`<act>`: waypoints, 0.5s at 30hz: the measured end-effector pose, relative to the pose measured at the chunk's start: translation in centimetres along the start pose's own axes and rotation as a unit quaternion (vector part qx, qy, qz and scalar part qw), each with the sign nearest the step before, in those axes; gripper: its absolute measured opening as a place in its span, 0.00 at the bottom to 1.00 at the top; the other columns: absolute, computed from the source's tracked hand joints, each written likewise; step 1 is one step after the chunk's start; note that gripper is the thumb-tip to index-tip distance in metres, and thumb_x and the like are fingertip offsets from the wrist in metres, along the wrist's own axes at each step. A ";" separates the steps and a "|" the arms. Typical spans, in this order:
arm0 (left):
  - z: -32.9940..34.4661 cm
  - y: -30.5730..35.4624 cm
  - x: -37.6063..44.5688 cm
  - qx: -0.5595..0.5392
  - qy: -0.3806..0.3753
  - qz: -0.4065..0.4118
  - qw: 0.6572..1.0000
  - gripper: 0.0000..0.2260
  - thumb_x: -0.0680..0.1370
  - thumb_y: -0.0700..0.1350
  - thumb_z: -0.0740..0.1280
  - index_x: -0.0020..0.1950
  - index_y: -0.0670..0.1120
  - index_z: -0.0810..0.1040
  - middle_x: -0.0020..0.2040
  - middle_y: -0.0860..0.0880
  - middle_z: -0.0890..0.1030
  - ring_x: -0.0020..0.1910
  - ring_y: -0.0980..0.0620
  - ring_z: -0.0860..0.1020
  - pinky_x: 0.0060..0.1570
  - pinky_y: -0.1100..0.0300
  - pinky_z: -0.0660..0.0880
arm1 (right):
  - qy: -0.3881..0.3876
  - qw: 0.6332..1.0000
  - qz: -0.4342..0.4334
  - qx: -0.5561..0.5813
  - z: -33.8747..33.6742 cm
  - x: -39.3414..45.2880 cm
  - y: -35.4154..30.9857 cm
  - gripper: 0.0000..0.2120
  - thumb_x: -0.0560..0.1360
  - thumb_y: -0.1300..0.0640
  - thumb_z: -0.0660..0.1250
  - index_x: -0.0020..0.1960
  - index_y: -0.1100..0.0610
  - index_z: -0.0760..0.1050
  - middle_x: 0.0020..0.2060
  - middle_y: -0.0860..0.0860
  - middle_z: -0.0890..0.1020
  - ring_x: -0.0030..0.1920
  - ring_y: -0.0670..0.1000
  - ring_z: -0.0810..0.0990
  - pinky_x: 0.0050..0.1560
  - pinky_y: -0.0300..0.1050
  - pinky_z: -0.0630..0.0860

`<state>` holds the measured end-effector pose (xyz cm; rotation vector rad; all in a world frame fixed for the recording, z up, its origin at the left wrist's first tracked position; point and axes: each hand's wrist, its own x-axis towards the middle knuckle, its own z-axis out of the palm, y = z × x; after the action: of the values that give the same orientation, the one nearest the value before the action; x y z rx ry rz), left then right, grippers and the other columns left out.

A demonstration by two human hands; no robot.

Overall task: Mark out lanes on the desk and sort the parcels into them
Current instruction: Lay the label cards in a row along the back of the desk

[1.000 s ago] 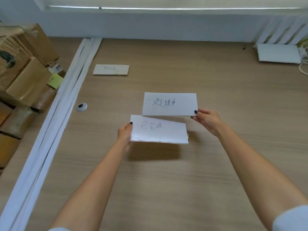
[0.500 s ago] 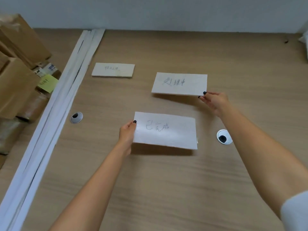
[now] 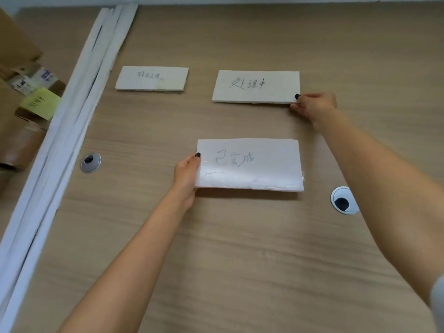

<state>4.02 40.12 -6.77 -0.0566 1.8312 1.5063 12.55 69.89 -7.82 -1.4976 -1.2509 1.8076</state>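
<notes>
Pinching the lower right corner of a white rectangular handwritten label card [image 3: 256,86], the right hand [image 3: 314,105] sets it on the pale wood worktop [image 3: 240,260], in line with a matching card [image 3: 151,78] lying to its left. The left hand [image 3: 186,175] has its grip on the left edge of a third white card [image 3: 249,164], held nearer the person, apparently just above the worktop. Lane labelling looks to be the step in hand; next, this third card needs a spot further right in the row. Brown cardboard parcels [image 3: 16,111] wait at far left, beyond long white strips [image 3: 60,140].
</notes>
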 end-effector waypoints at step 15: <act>1.8 -0.3 -9.6 -0.043 0.011 -0.026 0.999 0.08 0.80 0.40 0.58 0.53 0.41 0.76 0.43 0.45 0.79 0.37 0.49 0.77 0.39 0.57 0.73 | -0.082 0.967 -0.003 -0.241 -11.8 -16.1 1.8 0.11 0.74 0.58 0.67 0.53 0.64 0.77 0.44 0.57 0.81 0.38 0.53 0.79 0.40 0.44 0.78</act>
<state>11.95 37.65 -1.62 -0.1619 1.7694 1.5523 28.60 59.93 -1.09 -1.6033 -1.8792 1.7284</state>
